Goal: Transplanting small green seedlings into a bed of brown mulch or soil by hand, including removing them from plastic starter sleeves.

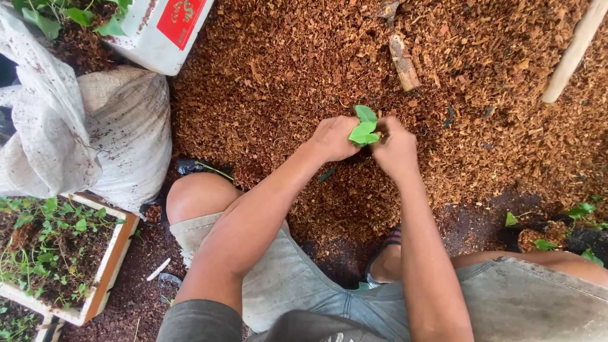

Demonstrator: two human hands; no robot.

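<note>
A small green seedling [364,126] with a few broad leaves stands between my two hands over a heap of reddish-brown coconut husk chips [285,76]. My left hand [334,138] is closed around the seedling's left side at its base. From the right, my right hand [394,147] grips the same plant, and the stem and whatever holds the roots are hidden by my fingers. I am crouched, with my knees and grey shorts at the bottom of the view.
A filled white sack [82,126] lies at the left. A white box of seedlings [57,253] sits at lower left and a white container with a red label [161,28] at the top. A pale stick [573,54] leans at upper right. Potted seedlings [557,234] stand at right.
</note>
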